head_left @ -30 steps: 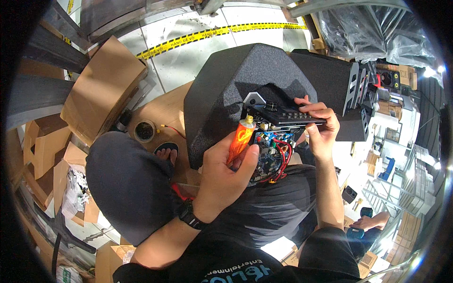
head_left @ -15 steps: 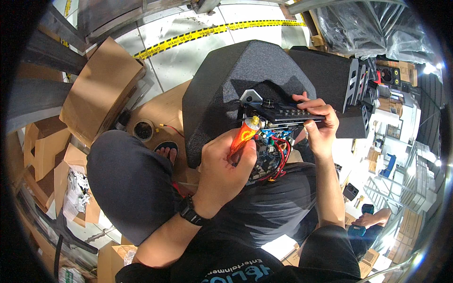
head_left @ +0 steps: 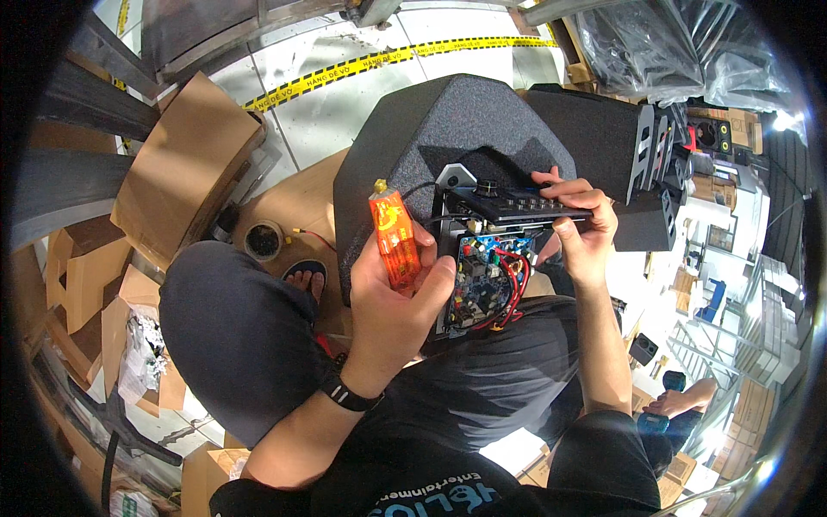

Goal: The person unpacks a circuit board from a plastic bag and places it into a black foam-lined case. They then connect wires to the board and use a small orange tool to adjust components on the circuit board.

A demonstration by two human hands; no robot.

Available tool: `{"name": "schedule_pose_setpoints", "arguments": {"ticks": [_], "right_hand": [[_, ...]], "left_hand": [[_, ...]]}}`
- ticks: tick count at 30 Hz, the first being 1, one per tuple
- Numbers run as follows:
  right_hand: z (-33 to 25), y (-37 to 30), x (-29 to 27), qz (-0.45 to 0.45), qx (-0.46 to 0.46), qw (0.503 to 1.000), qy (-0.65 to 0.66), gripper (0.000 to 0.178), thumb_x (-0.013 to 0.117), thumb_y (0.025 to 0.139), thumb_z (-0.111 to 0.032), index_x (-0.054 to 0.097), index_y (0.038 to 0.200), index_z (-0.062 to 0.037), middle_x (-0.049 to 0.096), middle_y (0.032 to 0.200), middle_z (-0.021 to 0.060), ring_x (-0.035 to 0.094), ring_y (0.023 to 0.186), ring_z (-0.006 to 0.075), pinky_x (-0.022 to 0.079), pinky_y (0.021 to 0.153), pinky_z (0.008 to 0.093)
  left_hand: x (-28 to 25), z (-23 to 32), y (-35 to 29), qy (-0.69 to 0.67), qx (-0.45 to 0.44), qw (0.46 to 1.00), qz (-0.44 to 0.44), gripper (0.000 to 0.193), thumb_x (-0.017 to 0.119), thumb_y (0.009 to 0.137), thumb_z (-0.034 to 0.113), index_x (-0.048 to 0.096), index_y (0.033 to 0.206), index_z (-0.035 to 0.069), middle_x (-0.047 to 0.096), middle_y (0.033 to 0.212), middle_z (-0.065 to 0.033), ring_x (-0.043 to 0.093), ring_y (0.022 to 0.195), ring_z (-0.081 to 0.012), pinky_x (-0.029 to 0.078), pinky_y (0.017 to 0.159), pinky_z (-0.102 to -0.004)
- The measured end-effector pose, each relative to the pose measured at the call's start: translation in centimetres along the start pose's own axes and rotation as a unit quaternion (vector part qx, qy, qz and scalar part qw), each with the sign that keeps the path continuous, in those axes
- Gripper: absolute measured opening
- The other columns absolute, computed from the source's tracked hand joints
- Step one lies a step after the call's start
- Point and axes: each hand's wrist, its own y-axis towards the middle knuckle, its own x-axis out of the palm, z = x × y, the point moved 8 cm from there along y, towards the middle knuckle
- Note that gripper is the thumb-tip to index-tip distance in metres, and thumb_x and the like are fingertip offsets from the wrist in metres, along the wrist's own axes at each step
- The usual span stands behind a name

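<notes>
The largest area noted was the white-tiled floor [head_left: 345, 112], crossed by a yellow-and-black printed warning tape [head_left: 345, 71]. On the near side of the tape stood a black, angular, rough-textured cabinet [head_left: 405, 155] directly in front of the seated person. To its left stood a tall, plain brown cardboard box [head_left: 185, 164]. At the near side of the cabinet, above the thigh, was an exposed, densely populated circuit board [head_left: 482, 289], with a flat black control panel [head_left: 508, 211] carrying rows of small knobs held tilted over its far edge. The right hand [head_left: 590, 237] pinched the panel's right end, thumb below and fingers above. The left hand [head_left: 383, 314] was left of the board, its fingers curled around a soft orange tube [head_left: 394, 237], the thumb standing away from it. A black wristwatch [head_left: 349, 396] was on that wrist. The tube was roughly upright, apart from the board, with its yellowish tip [head_left: 380, 185] uppermost. Smallest noted were red insulated wires [head_left: 519, 280], looped along the board's right side.
</notes>
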Motion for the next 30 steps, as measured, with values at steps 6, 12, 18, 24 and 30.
{"name": "schedule_pose_setpoints", "arguments": {"ticks": [6,12,18,24,30], "right_hand": [[0.0,0.0,0.1,-0.001,0.001,1.0,-0.006,0.031,0.081,0.091,-0.018,0.059,0.11,-0.0045,0.069,0.117,0.0192,0.062,0.126,0.0431,0.023,0.123,0.0614],[0.0,-0.1,0.0,0.003,0.001,1.0,-0.006,0.032,0.081,0.091,-0.019,0.059,0.11,-0.0045,0.069,0.116,0.0185,0.062,0.126,0.043,0.023,0.124,0.0616],[0.1,0.0,0.0,0.0,-0.004,1.0,-0.007,0.033,0.082,0.091,-0.02,0.059,0.11,-0.0045,0.07,0.115,0.0181,0.062,0.126,0.0429,0.022,0.124,0.0621],[0.2,-0.1,-0.1,0.006,-0.001,0.999,-0.042,0.038,0.08,0.092,-0.032,0.058,0.109,-0.0049,0.07,0.115,0.0215,0.063,0.125,0.0456,0.027,0.122,0.0645],[0.0,0.0,0.0,0.008,-0.006,1.0,-0.006,0.033,0.081,0.091,-0.02,0.059,0.11,-0.0043,0.07,0.116,0.0187,0.063,0.125,0.043,0.022,0.124,0.0621]], "left_hand": [[0.2,0.6,0.1,0.083,0.081,0.993,0.014,0.043,0.072,0.085,-0.011,0.048,0.117,0.005,0.069,0.111,-0.0107,0.044,0.075,-0.0022,0.042,0.072,-0.0187],[0.6,0.8,0.3,0.175,0.103,0.979,0.007,0.043,0.073,0.082,-0.009,0.049,0.114,0.005,0.071,0.119,-0.0134,0.042,0.072,-0.0034,0.042,0.068,-0.0197],[1.0,1.7,0.4,0.267,0.193,0.944,0.024,0.036,0.075,0.082,0.004,0.064,0.116,0.002,0.072,0.095,-0.0051,0.056,0.066,-0.0125,0.05,0.063,-0.0275],[1.3,1.7,0.3,0.3,0.211,0.93,0.018,0.034,0.075,0.082,0.004,0.065,0.114,0.001,0.074,0.1,-0.0098,0.066,0.073,-0.0176,0.053,0.067,-0.0302],[1.6,2.4,-0.2,0.341,0.225,0.913,0.008,0.033,0.076,0.082,0.005,0.066,0.113,0.001,0.074,0.102,-0.0111,0.066,0.073,-0.0181,0.053,0.068,-0.0291]]}}
